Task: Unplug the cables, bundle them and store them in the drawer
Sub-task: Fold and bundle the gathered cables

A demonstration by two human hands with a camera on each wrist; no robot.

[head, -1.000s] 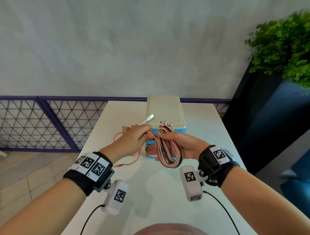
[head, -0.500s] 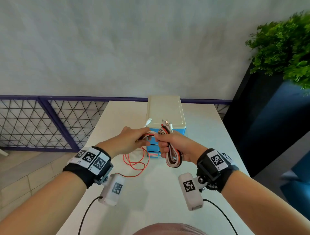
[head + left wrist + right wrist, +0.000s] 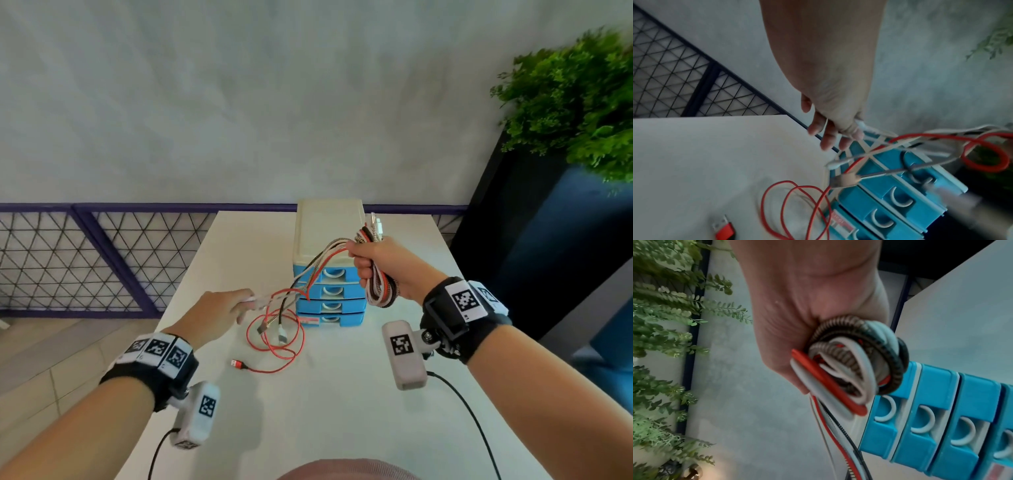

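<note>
My right hand (image 3: pixel 368 270) grips a coiled bundle of cables (image 3: pixel 380 291), white, red and braided, in front of the top of the blue drawer unit (image 3: pixel 325 233). The right wrist view shows the coils (image 3: pixel 849 369) packed in the fist. Loose tails run from it down and left. My left hand (image 3: pixel 236 306), low over the table, pinches a white cable end (image 3: pixel 251 299), with the other fingers straight (image 3: pixel 826 138). A thin red cable (image 3: pixel 277 339) lies in loops on the table, its red USB plug (image 3: pixel 238 364) nearest me. All drawers look closed.
The white table (image 3: pixel 325 411) ends at a purple mesh railing (image 3: pixel 85 257) on the left and behind. A dark planter (image 3: pixel 531 257) with a green plant (image 3: pixel 575 102) stands at the right edge.
My hands have parted: the left dropped down and left with the white end, and the right rose to the right with the bundle. The tails now stretch between them, and the red loops lie lower on the table.
</note>
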